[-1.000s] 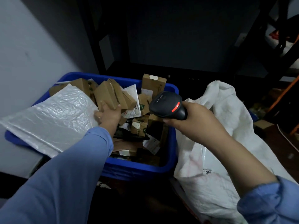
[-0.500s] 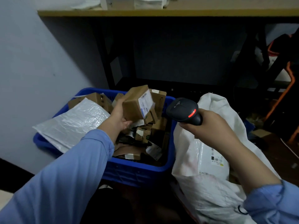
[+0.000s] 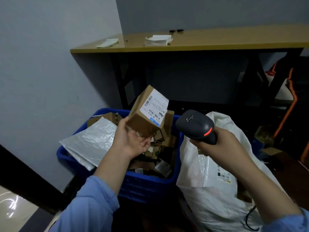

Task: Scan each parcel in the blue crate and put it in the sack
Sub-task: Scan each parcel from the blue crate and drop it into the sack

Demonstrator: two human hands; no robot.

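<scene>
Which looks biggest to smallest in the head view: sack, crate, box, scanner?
1. sack
2. crate, close to the sack; both partly hidden, so unsure
3. box
4. scanner, only slightly smaller than the box

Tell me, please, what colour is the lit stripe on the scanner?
Red, glowing on the dark scanner; the head view shows it best.

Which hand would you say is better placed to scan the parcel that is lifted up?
The right hand: it grips the scanner, whose head sits beside the label on the cardboard parcel. The left hand is occupied holding that parcel above the blue crate.
</scene>
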